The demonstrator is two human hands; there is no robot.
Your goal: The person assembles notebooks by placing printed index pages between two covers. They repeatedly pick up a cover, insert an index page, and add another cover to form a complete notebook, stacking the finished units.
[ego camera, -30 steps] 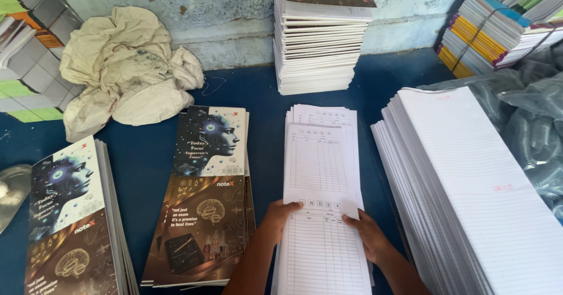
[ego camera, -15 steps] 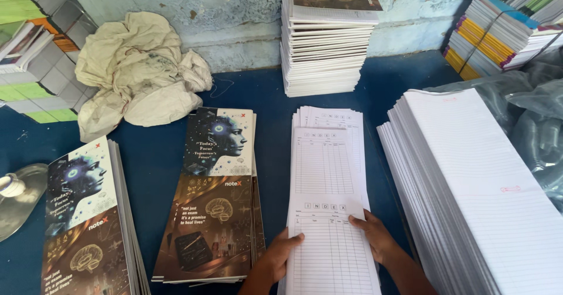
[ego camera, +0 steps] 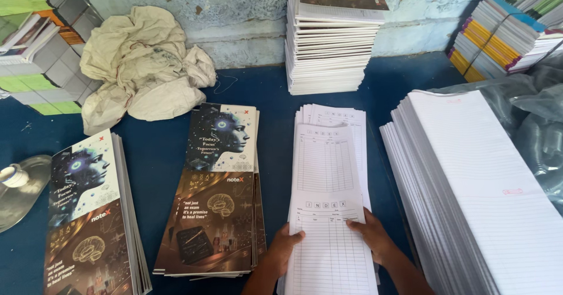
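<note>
Both hands, left hand (ego camera: 285, 245) and right hand (ego camera: 370, 231), pinch the top index sheet (ego camera: 326, 213) off its stack; covers (ego camera: 216, 195) and ruled pages (ego camera: 481, 189) untouched.

My view: a blue table (ego camera: 158, 154) carrying printed cover stacks (ego camera: 217, 195), index sheets (ego camera: 328, 172) and ruled paper piles (ego camera: 481, 183). A crumpled cloth (ego camera: 141, 66) lies near the wall

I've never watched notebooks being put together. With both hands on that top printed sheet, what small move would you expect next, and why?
Probably lifting the top index sheet clear of its pile. The left hand and right hand both grip its side edges, and it already sits skewed and pulled nearer than the sheets beneath. Where it should go, whether the printed covers or the ruled paper stack, I can't tell.
</note>
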